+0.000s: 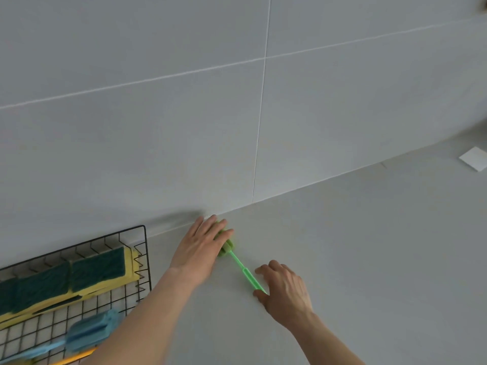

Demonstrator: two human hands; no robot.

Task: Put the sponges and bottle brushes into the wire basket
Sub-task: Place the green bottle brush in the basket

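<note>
- Grey countertop (342,246) met tiled wall; wire basket (144,248) already held sponges (79,275) and a blue bottle brush (89,333).
- Left hand (200,246) lay flat and open on the green bottle brush (243,270) head; right hand (286,288) pinched its handle.
- Judged step: pickup; next, lift it leftward into the basket.

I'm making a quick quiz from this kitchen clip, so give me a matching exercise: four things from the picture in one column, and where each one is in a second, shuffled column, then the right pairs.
Things:
1. green bottle brush
2. blue bottle brush
3. sponges
4. white card

Places:
A. along the back of the wire basket
B. on the counter at the far right edge
C. on the counter, left hand on its head, right hand at its handle
D. in the front part of the basket

Pairs: 1-C, 2-D, 3-A, 4-B
</note>
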